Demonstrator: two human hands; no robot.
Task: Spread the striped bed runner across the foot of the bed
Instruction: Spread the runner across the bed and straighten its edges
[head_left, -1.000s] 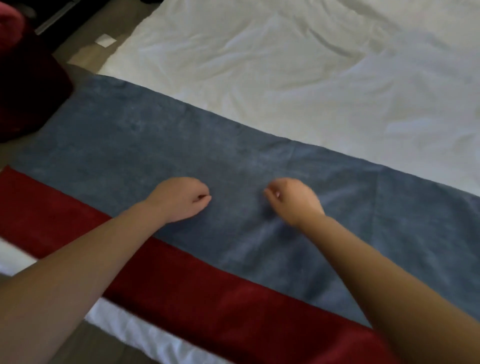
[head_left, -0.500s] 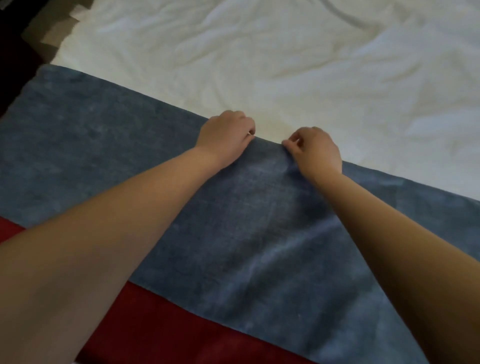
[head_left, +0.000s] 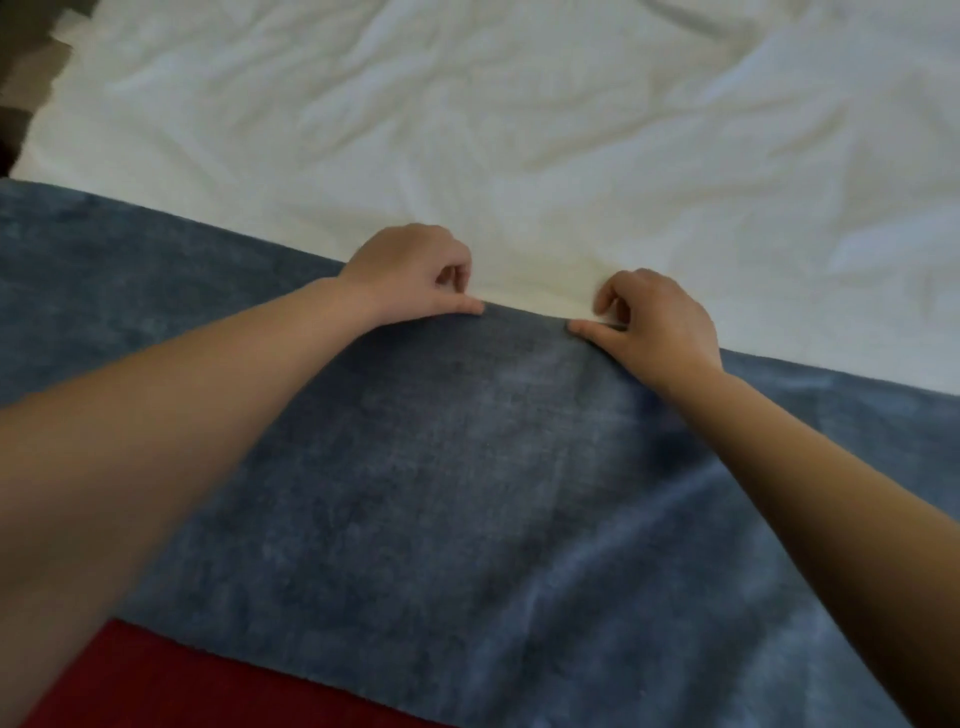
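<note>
White, creased bedding (head_left: 519, 130) fills the far half of the view, and the striped bed runner (head_left: 441, 493) lies across the near half. Its broad blue band runs from side to side, and its red stripe (head_left: 182, 680) shows at the near edge.

Both hands are at the runner's far hem, close together near its middle. The left hand (head_left: 410, 275) has its thumb flat on the blue cloth and its fingers curled just past the hem, pinching it. The right hand (head_left: 654, 322) mirrors it, thumb on top and fingers curled over the edge.

The step in hand looks like setting this far hem straight and taut. To do it well, I would keep both pinches light and draw the hem evenly away from the red stripe. The hands could then slide apart along the hem so the line does not bow between them. Soft ripples show in the blue band on the right-hand side of the runner, below the right forearm, and those want smoothing outward.

Little stands in the way. The creased bedding beyond the hem may bunch if the runner is dragged rather than lifted. A dark strip of floor (head_left: 21, 62) shows past the runner's left end, so that end hangs near the bed's side.
</note>
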